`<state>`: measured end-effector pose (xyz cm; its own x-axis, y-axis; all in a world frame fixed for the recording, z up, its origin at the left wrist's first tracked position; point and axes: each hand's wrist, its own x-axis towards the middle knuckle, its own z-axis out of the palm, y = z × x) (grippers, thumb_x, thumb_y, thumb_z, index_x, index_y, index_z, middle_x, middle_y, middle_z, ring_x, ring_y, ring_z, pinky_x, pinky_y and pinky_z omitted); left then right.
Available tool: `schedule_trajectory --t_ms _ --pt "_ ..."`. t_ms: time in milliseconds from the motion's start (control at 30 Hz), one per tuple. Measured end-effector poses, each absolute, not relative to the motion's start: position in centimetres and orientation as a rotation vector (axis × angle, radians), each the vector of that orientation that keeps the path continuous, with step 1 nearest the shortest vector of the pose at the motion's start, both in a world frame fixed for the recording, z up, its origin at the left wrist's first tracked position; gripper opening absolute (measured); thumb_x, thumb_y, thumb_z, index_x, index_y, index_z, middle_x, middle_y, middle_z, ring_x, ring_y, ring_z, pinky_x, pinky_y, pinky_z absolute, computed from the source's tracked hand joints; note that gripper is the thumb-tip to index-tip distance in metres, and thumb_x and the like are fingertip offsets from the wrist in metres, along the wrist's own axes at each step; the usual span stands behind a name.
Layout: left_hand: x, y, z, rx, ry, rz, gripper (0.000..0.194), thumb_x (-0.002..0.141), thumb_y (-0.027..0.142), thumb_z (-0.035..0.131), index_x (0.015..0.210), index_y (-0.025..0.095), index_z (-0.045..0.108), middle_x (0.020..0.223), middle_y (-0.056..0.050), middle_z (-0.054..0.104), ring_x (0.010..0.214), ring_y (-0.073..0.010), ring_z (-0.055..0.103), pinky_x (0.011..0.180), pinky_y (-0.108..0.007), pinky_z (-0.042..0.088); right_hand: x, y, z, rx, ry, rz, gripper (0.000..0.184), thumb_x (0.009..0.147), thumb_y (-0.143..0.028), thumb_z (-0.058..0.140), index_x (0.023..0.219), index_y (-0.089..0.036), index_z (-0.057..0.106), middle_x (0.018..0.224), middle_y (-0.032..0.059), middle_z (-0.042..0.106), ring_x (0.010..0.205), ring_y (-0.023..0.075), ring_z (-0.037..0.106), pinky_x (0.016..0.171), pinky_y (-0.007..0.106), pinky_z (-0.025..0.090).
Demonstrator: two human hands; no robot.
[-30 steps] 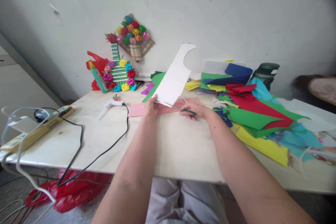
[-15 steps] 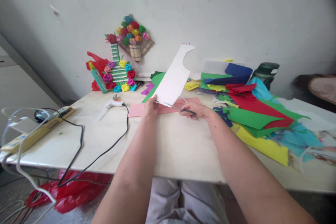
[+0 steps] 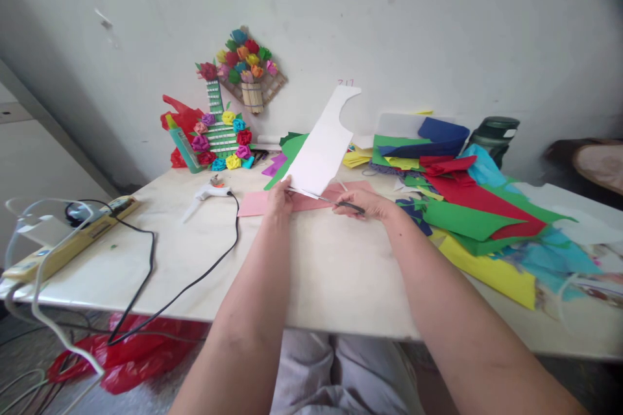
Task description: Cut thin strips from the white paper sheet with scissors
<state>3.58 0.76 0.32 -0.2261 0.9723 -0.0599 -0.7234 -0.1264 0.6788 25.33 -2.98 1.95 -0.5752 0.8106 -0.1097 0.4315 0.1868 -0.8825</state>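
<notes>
My left hand [image 3: 281, 198] is closed on the near left corner of a white sheet of paper [image 3: 318, 155], which stands tilted up above the table and has a curved notch cut from its upper right side. My right hand [image 3: 363, 203] is closed around the dark handles of a pair of scissors [image 3: 351, 207]. The scissor blades point left and lie along the sheet's lower edge. Under both hands, a pink sheet [image 3: 253, 203] rests on the table, partly covered. Behind the white sheet lies a green sheet [image 3: 296, 154].
A white glue gun [image 3: 207, 192] with a black cord lies left, near a power strip [image 3: 73, 240]. Coloured sheets [image 3: 467, 217] pile up on the right beside a dark bottle [image 3: 494, 136]. A green glue bottle [image 3: 183, 146] leans by a paper-flower craft [image 3: 221, 133].
Almost nothing differs. The view has shifted very slightly; both hands, the white sheet and the scissors keep their places.
</notes>
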Motion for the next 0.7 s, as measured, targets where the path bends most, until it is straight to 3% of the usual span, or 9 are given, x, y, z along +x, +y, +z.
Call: schedule_trajectory --t_ms 300,700 --pt "3.59 0.80 0.36 0.463 0.699 1.683 0.009 0.071 0.005 0.056 0.076 0.011 0.059 0.069 -0.003 0.065 0.059 -0.0102 0.061 0.060 -0.019 0.051 25.37 -2.73 1.77 -1.153 -2.096 1.318 0.040 0.065 -0.049 0.065 0.081 -0.012 0.061 0.044 -0.0065 0.042 0.035 0.0026 0.030 0.035 0.018 0.020" --pt "3.57 0.59 0.37 0.476 0.694 1.663 0.017 0.070 0.006 0.057 0.086 0.011 0.060 0.070 -0.004 0.066 0.062 -0.0123 0.062 0.063 -0.023 0.052 25.46 -2.52 1.65 -1.150 -2.084 1.313 0.041 0.064 -0.048 0.066 0.081 -0.012 0.064 0.043 -0.0061 0.043 0.035 0.0034 0.033 0.034 0.018 0.021"
